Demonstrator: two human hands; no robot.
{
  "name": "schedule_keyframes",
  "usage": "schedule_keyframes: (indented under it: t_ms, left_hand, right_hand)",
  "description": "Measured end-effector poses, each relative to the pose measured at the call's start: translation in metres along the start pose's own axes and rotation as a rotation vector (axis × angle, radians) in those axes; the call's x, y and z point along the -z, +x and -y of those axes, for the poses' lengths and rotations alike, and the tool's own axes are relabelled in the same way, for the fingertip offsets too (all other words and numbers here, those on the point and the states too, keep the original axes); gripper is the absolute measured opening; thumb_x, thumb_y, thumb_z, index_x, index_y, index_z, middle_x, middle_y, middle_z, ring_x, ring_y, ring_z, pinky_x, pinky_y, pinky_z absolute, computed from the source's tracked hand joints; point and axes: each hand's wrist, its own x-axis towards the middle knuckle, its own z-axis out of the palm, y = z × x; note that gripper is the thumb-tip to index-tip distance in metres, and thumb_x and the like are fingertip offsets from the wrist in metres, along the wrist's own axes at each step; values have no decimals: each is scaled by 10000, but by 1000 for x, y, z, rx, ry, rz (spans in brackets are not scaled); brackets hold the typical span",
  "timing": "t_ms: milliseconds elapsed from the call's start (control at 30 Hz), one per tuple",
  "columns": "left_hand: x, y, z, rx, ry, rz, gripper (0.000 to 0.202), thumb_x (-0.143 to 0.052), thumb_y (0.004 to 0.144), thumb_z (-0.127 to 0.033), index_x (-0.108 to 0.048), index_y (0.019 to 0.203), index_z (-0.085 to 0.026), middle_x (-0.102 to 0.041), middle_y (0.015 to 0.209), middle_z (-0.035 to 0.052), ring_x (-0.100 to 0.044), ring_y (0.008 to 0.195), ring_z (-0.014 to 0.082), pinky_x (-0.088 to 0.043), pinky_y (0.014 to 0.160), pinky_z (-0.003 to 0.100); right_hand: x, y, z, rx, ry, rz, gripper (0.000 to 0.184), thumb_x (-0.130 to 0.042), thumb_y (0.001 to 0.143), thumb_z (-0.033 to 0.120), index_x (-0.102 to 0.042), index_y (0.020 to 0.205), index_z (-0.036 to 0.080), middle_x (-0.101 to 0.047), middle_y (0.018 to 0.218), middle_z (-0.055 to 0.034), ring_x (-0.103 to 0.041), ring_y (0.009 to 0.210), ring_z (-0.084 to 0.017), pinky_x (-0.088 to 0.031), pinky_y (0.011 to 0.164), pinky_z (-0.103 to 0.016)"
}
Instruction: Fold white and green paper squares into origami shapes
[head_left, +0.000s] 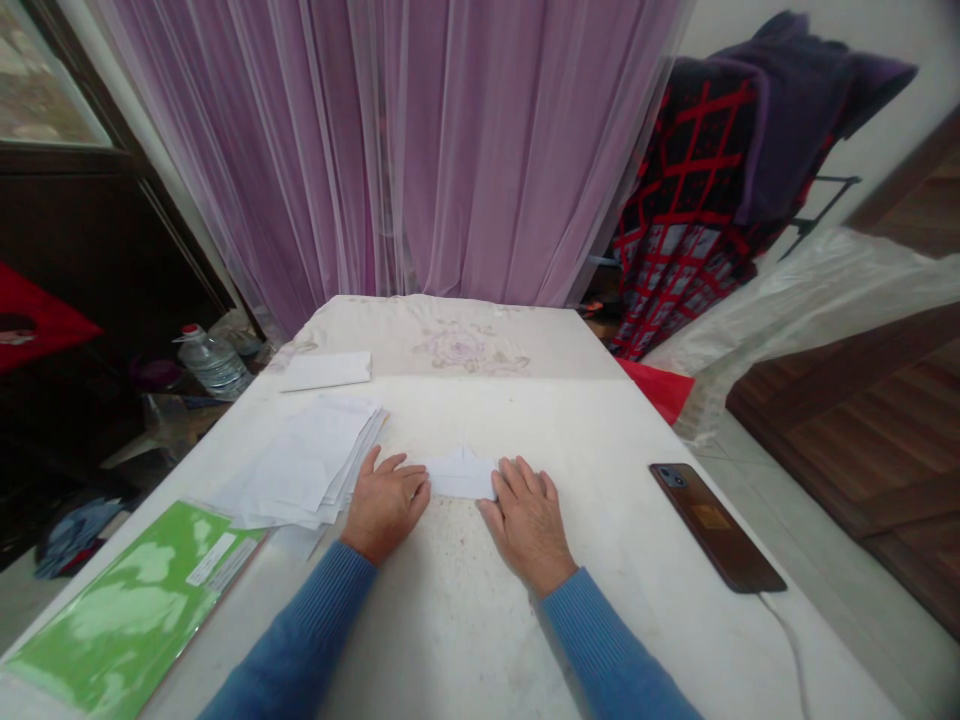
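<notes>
Paper [461, 475] between left hand [386, 505] and right hand [529, 522], both palm-down.

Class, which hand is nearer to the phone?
Right. The right hand is left of the phone; the left hand is farther left, at the far end of the small white paper.

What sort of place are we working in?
Likely a room in a home: purple curtains hang beyond the table, a floral cloth covers its far end, and red-and-black patterned fabric hangs at right.
</notes>
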Motion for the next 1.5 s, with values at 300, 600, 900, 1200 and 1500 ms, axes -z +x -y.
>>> schedule_keyframes:
  t_ms: [300, 600, 900, 1200, 1500]
  left_hand:
    - [-17, 2, -9, -166, -36, 107, 354, -508, 913, -334, -617, 1244, -276, -640, 1294, 34, -527, 1253, 279, -222, 1136, 573]
    - [-16, 1, -5, -83, -19, 143, 322, -490, 937, -365, -632, 1223, -322, -610, 1333, 7, -484, 1298, 318, -205, 1112, 638]
    - [-8, 0, 0, -19, 6, 107, 271, -493, 941, -329, -692, 1120, -287, -697, 1198, 22, -554, 1219, 313, -231, 1085, 641]
    - [4, 33, -15, -137, 235, 220, 220, -625, 871, -265, -666, 1081, -212, -728, 935, 66, -638, 931, 262, -296, 1038, 558]
    - [-5, 56, -20, -327, 375, 401, 152, -512, 874, -87, -656, 831, -109, -708, 785, 135, -654, 765, 241, -397, 753, 376]
  right_hand:
    - [-5, 3, 7, 84, 17, 32, 383, -482, 954, 405, -588, 1279, 231, -481, 1440, -132, -356, 1366, -330, -240, 1082, -568]
    - [-9, 4, 9, 56, 3, 24, 389, -501, 945, 409, -593, 1287, 248, -484, 1435, -143, -363, 1361, -339, -275, 1059, -564]
    - [-1, 4, 4, -31, 35, -61, 219, -536, 920, 300, -673, 1069, 216, -646, 1252, -87, -478, 1262, -316, -277, 1053, -543]
    - [-23, 4, -16, -122, 275, -203, 287, -482, 894, 244, -675, 1101, 195, -680, 1191, -85, -575, 1146, -249, -400, 1001, -430]
    - [-27, 8, -22, -213, 285, -274, 229, -523, 851, 268, -723, 930, 190, -669, 1174, -109, -550, 1142, -274, -423, 985, -433]
